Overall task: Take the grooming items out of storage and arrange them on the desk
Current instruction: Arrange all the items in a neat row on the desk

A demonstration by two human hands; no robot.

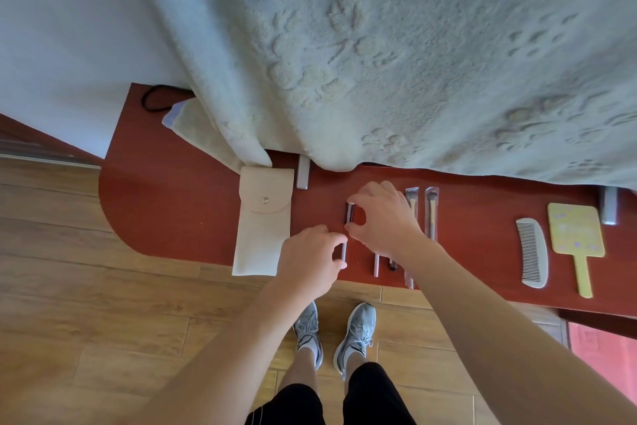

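Head view: both hands, left hand [312, 257] and right hand [382, 218], pinch one slim brush [348, 225] lying on the desk [172, 211].

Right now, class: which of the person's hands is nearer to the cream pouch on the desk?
The left hand. It sits just beside the cream pouch's lower right corner, holding the slim stick. The right hand is farther right, beyond that stick.

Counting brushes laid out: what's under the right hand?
The right hand covers part of two slim tools whose lower ends poke out. Their upper ends are hidden.
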